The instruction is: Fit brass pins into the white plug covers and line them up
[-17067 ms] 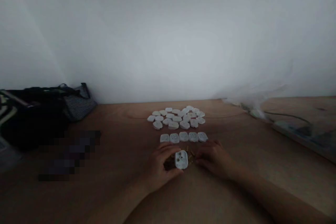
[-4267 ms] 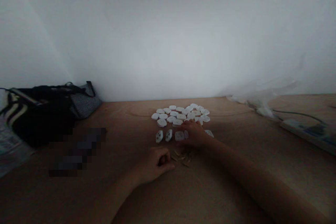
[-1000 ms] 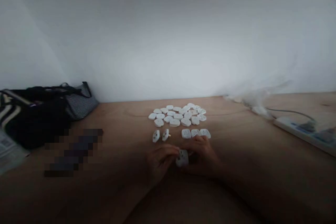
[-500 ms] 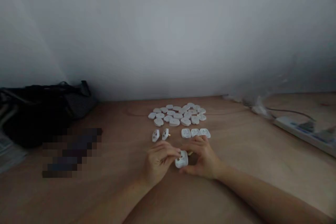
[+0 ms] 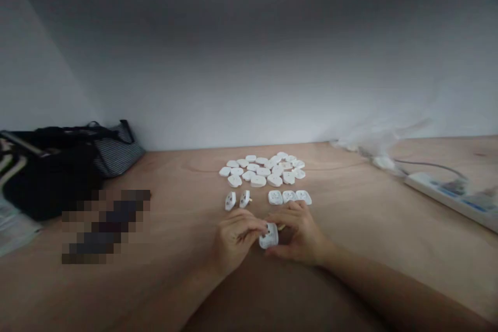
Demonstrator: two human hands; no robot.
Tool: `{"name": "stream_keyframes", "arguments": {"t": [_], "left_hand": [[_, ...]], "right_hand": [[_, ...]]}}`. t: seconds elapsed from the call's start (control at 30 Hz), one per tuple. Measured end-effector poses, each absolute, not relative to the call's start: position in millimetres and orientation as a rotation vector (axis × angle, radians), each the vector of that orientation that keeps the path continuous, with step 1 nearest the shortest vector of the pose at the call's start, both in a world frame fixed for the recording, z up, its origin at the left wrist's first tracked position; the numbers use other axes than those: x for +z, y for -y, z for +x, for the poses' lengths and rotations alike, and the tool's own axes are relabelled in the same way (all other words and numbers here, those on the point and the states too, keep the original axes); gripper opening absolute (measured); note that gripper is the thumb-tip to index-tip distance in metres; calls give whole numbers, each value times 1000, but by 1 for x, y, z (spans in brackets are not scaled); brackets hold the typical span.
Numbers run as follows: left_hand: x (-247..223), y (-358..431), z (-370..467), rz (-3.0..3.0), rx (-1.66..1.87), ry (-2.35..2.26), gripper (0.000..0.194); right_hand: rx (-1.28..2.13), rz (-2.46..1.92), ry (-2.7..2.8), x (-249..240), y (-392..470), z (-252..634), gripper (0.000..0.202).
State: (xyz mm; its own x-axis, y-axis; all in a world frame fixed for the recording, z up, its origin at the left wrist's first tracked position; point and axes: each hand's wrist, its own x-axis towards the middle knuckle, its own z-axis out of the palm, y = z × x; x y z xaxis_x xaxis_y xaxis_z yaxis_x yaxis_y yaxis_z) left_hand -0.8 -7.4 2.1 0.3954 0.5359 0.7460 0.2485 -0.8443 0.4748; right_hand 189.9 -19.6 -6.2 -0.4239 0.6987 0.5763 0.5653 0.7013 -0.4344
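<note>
Between my hands is a white plug [image 5: 269,238], tilted toward me, with dark holes in its face and a brass-coloured pin showing on its far side. My right hand [image 5: 298,236] grips it by the edges between thumb and fingers. My left hand [image 5: 239,236] has thumb and fingertips pinched together against the plug's face; whatever is between them is too small to make out. Just beyond my left hand, two plugs [image 5: 244,199] stand on edge, one with a brass pin visible. Three white plug pieces [image 5: 289,197] lie in a row beyond my right hand.
Farther back on the wooden table [image 5: 187,181] lies a cluster of white plug covers [image 5: 258,180]. A power strip [image 5: 447,194] with a cable is on the right, near clear plastic wrapping [image 5: 385,158]. A black bag [image 5: 58,176] and a blurred-out dark object [image 5: 111,225] are on the left.
Both hands keep almost the same hold on the plug. The wall's upper part looks darker and the tabletop things look brighter than before.
</note>
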Motion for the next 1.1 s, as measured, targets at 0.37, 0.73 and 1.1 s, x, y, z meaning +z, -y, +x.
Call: {"name": "stream_keyframes", "arguments": {"t": [0.37, 0.73, 1.1], "left_hand": [[2, 3, -10, 2738, 1294, -725, 14], [0, -3, -23, 2955, 916, -853, 69], [0, -1, -17, 2903, 915, -837, 55]], "right_hand": [[210, -1015, 2043, -11, 19, 192, 52], [128, -1036, 2071, -14, 14, 200, 82], [237, -1002, 2188, -7, 13, 203, 88]]}}
